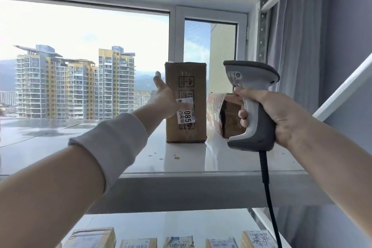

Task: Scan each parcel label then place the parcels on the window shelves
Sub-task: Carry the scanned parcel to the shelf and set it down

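A tall brown cardboard parcel (186, 86) stands upright on the white window shelf (181, 159), with a white barcode label (186, 112) on its front. My left hand (163, 96) is stretched out against the parcel's left side, fingers straight, thumb on the label. My right hand (269, 115) grips a grey and white barcode scanner (251, 106) by its handle, to the right of the parcel. The scanner's black cable hangs down. Behind the scanner lies a second, tape-wrapped parcel (221, 115), partly hidden.
The lower shelf (181, 225) carries a row of several labelled parcels (179, 241) along the bottom edge. A window with high-rise buildings is behind the shelf. A grey curtain (298, 46) and a slanted white shelf brace (346, 94) are at right. Another shelf runs overhead.
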